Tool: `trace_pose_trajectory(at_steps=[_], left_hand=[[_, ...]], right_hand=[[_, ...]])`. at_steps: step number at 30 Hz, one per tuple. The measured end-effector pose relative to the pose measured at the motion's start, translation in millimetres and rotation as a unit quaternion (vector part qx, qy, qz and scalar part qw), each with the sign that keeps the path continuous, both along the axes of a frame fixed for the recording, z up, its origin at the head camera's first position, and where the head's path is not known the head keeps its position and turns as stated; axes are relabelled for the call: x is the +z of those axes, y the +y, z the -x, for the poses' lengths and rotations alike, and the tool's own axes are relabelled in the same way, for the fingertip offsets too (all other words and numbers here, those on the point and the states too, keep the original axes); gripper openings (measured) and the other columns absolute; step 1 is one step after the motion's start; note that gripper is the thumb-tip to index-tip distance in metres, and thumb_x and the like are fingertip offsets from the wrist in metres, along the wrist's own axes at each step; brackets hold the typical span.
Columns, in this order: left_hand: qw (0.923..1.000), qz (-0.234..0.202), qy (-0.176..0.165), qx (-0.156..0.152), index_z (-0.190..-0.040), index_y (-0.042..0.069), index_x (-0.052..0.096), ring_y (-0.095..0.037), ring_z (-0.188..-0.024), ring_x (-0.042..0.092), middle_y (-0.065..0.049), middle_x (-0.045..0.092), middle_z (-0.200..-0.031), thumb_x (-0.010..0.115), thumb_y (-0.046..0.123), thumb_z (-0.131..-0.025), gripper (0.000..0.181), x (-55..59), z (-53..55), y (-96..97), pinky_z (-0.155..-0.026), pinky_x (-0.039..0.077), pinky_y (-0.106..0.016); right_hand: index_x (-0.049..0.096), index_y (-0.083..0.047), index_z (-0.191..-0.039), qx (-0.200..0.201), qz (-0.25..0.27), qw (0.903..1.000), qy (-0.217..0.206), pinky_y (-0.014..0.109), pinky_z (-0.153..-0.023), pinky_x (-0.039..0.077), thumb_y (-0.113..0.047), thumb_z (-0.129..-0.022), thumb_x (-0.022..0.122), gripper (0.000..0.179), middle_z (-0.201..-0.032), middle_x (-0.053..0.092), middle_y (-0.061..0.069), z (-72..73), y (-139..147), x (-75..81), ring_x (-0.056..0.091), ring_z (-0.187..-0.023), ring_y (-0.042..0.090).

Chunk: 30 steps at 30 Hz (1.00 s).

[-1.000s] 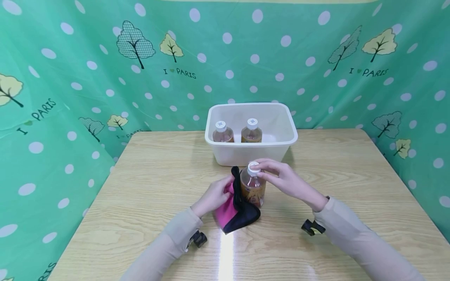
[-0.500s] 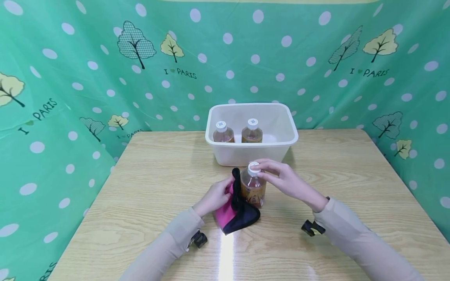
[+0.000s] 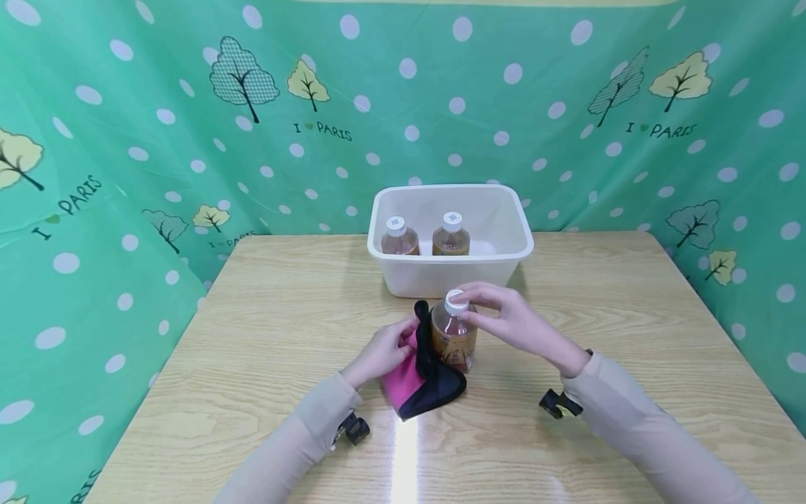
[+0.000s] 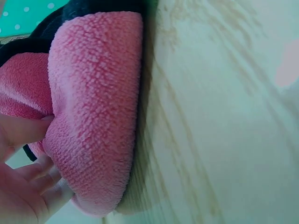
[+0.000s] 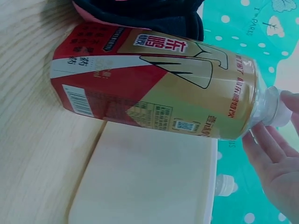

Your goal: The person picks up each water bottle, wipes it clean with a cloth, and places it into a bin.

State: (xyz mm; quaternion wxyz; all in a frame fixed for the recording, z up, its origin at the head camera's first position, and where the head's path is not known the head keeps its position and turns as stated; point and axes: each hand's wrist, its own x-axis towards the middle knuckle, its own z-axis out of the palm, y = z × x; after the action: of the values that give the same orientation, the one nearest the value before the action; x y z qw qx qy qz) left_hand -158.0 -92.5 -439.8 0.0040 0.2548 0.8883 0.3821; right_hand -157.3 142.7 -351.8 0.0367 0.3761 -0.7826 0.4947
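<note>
A drink bottle [image 3: 455, 339] with a white cap and a red-and-gold label stands upright on the table in front of the white bin. My right hand [image 3: 500, 315] pinches it by the cap [image 5: 280, 108] between thumb and fingers. Against the bottle's left side leans a folded pink and black cloth [image 3: 406, 381], fuzzy on its pink face [image 4: 96, 102]. My left hand [image 3: 384, 353] pinches a fold of that cloth, thumb on one side and fingertips partly hidden beneath it.
Behind the bottle, a white plastic bin [image 3: 441, 276] holds two more capped bottles, one at its left [image 3: 399, 239] and one at its middle [image 3: 450, 241]. A green polka-dot curtain [image 3: 403, 112] hangs along the back and sides of the wooden table [image 3: 264, 301].
The right hand and the bottle top have shifted very slightly. Both hands keep their hold, and the cloth stays nearly where it was.
</note>
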Motion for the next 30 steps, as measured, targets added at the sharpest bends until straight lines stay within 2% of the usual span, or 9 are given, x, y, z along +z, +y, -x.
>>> trace_pose_trajectory(at_steps=[6, 11, 21, 30], left_hand=[[0.9994, -0.033, -0.01, -0.007, -0.095, 0.003, 0.055, -0.011, -0.072, 0.056, -0.008, 0.064, -0.09, 0.054, -0.012, -0.07, 0.03, 5.6, -3.8, -4.9, -0.064, 0.047, -0.02], [0.9989, -0.046, -0.008, -0.009, -0.093, 0.005, 0.055, -0.011, -0.074, 0.056, -0.007, 0.064, -0.089, 0.054, -0.012, -0.07, 0.028, 10.3, -6.9, -10.8, -0.067, 0.048, -0.023], [0.9983, -0.056, 0.01, -0.008, -0.092, 0.002, 0.057, -0.017, -0.081, 0.057, -0.009, 0.064, -0.09, 0.055, -0.012, -0.069, 0.028, 16.0, -11.1, -18.3, -0.073, 0.049, -0.028], [0.9984, -0.055, 0.012, -0.003, -0.091, 0.004, 0.058, -0.017, -0.078, 0.058, -0.007, 0.063, -0.086, 0.057, -0.011, -0.069, 0.026, 17.9, -12.3, -21.2, -0.069, 0.048, -0.025]], right_hand=[[0.062, -0.004, -0.101, -0.022, -0.022, 0.9979, 0.057, 0.028, -0.087, 0.045, -0.003, -0.076, 0.065, 0.025, -0.107, 0.06, 0.01, 0.1, -1.8, 4.1, 0.055, -0.1, 0.02], [0.062, -0.004, -0.099, -0.047, -0.012, 0.9927, 0.11, 0.029, -0.083, 0.047, -0.002, -0.072, 0.069, 0.028, -0.103, 0.061, 0.01, -1.0, -6.9, 6.1, 0.056, -0.096, 0.021], [0.061, -0.002, -0.09, -0.141, -0.019, 0.9769, 0.159, 0.03, -0.065, 0.051, -0.006, -0.065, 0.075, 0.028, -0.088, 0.057, 0.004, -7.6, -22.2, 5.8, 0.055, -0.077, 0.013], [0.061, -0.001, -0.088, -0.133, 0.001, 0.9724, 0.191, 0.026, -0.061, 0.051, -0.003, -0.064, 0.075, 0.028, -0.086, 0.059, 0.005, -7.0, -23.9, 2.1, 0.055, -0.074, 0.012]])
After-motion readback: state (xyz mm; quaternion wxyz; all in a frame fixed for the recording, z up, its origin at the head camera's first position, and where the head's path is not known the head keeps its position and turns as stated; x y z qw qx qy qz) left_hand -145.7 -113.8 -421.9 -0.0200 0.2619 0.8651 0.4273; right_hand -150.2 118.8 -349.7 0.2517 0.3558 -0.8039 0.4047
